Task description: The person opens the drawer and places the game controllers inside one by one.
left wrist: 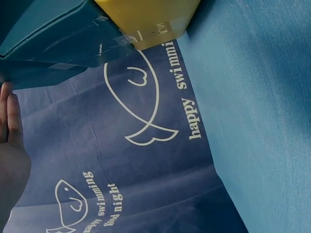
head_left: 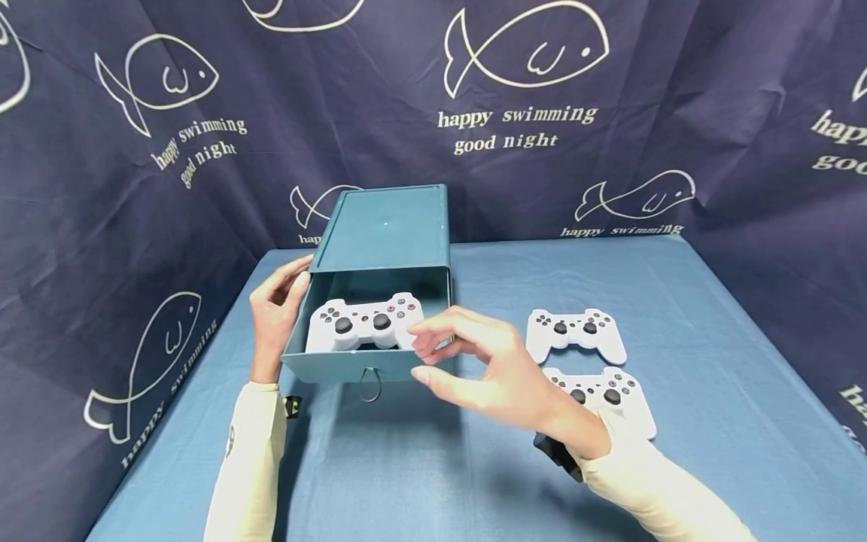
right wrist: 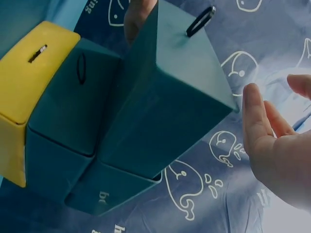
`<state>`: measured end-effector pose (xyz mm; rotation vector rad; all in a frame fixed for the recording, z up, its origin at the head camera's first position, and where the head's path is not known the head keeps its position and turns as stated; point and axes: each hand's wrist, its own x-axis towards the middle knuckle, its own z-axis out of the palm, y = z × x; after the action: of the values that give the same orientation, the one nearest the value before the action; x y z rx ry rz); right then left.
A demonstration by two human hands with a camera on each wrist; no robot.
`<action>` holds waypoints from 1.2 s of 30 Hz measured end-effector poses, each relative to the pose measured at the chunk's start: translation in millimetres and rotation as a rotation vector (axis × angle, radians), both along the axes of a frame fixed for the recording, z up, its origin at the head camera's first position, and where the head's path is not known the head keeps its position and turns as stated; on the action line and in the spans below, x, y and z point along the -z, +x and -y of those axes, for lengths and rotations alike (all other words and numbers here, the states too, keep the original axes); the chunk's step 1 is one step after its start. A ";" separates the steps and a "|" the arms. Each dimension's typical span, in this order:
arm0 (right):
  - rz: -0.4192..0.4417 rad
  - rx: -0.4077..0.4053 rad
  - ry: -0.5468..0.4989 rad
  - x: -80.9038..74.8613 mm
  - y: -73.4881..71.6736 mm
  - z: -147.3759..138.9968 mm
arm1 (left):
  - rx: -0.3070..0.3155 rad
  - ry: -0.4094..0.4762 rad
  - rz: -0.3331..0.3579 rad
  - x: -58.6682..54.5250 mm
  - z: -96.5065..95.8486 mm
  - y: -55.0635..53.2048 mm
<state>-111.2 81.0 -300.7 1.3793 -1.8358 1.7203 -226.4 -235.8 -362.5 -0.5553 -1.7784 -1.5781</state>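
Observation:
A white game controller (head_left: 366,324) lies in the pulled-out top drawer (head_left: 325,367) of a teal drawer unit (head_left: 386,229). My left hand (head_left: 278,309) rests at the left side of the unit, near where the drawer comes out; in the left wrist view its fingertips meet the teal wall. My right hand (head_left: 484,369) hovers at the drawer's front right corner, fingers bent loosely and thumb apart, with nothing between them. It partly covers the controller's right grip. The right wrist view shows this hand (right wrist: 277,141) beside the drawer.
Two more white controllers, a rear one (head_left: 576,333) and a front one (head_left: 633,403), lie on the blue tabletop to the right. Beneath the open drawer are a shut teal drawer (right wrist: 73,102) and a yellow drawer (right wrist: 41,73). A dark fish-print curtain (head_left: 379,90) hangs behind.

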 end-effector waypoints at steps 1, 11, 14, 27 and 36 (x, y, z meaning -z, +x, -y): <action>-0.014 -0.006 -0.002 1.2 0.9 0.9 | 0.005 0.007 0.001 -0.2 0.0 0.1; -0.039 -0.033 0.026 18.3 11.7 12.3 | 0.008 0.008 0.002 -0.4 0.5 -0.6; -0.023 -0.044 0.040 23.8 15.0 15.2 | 0.011 -0.001 -0.006 -0.8 0.0 -0.8; 0.085 -0.034 0.136 53.3 21.7 28.8 | 0.035 0.000 -0.026 1.1 0.9 -1.7; 0.121 -0.043 0.109 70.3 17.5 39.9 | 0.043 0.012 -0.022 0.4 0.1 -0.9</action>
<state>-93.8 41.1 -371.0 1.3927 -2.0058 1.7845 -227.4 -235.9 -362.9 -0.6068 -1.7505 -1.6045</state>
